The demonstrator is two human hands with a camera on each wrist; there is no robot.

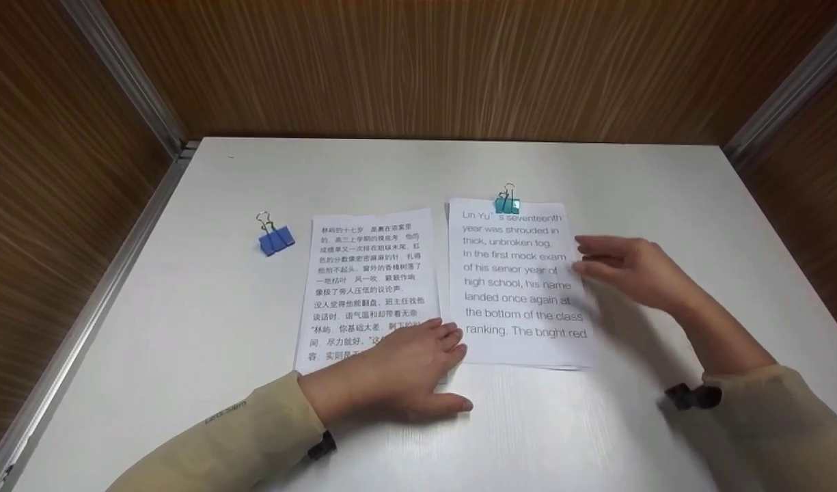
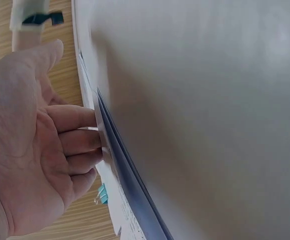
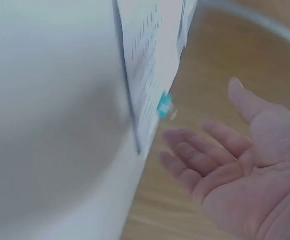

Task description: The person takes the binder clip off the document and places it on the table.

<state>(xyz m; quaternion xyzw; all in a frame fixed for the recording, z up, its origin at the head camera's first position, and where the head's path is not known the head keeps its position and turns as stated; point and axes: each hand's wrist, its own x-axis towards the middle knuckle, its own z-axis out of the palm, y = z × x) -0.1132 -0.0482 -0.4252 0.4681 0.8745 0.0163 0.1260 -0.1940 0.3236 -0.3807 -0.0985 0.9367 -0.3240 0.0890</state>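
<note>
Two stacks of paper lie side by side. The left one [image 1: 367, 263] carries Chinese text; the right one [image 1: 517, 290] bears English text and has a teal binder clip [image 1: 508, 205] on its top edge. My left hand [image 1: 408, 365] lies across the lower right corner of the Chinese stack, fingers reaching to the English stack's left edge. In the left wrist view, the fingertips [image 2: 91, 142] meet the paper edges, holding nothing. Beside the English stack's right edge is my right hand [image 1: 630, 272], its fingers loosely bent and nothing in its grasp.
A blue binder clip [image 1: 276, 240] sits on the white table [image 1: 186, 328], left of the Chinese stack. Wood-grain panels [image 1: 418, 68] enclose the table at the back and sides, with metal rails [image 1: 124, 75] at the corners.
</note>
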